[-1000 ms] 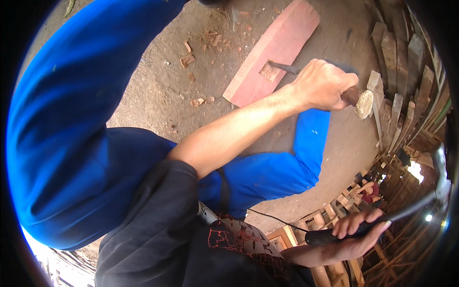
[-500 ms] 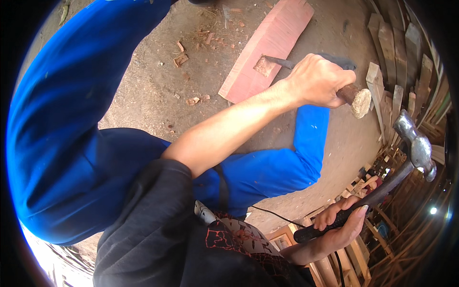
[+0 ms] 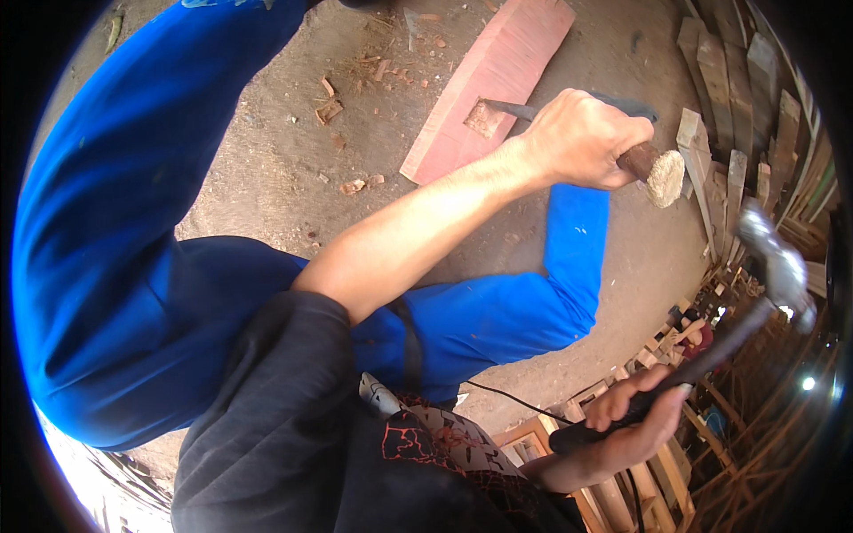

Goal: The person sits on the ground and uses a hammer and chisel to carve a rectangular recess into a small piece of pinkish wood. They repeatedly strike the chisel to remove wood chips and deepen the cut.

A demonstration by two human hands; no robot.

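My left hand (image 3: 582, 142) is closed around the wooden handle of a chisel (image 3: 665, 178), whose battered butt end sticks out past my fist. The chisel's dark blade reaches into a squarish mortise cut in a reddish wood beam (image 3: 520, 58); its very tip is hard to make out there. At lower right, my right hand (image 3: 640, 417) grips the dark handle of a hammer (image 3: 724, 351). The hammer's metal head, smeared by motion, is apart from the chisel, to its right and lower in the picture.
Wood chips (image 3: 329, 111) lie scattered on the dirt floor (image 3: 275, 151) left of the beam. My blue-trousered legs (image 3: 489, 324) are bent around the work. Planks (image 3: 720, 89) lean at the right, with more timber (image 3: 604, 497) and a black cable (image 3: 515, 400) below.
The hammer head has shifted slightly right and blurred, while my right hand keeps its grip. The chisel stays in the mortise; the whole view has drifted a little.
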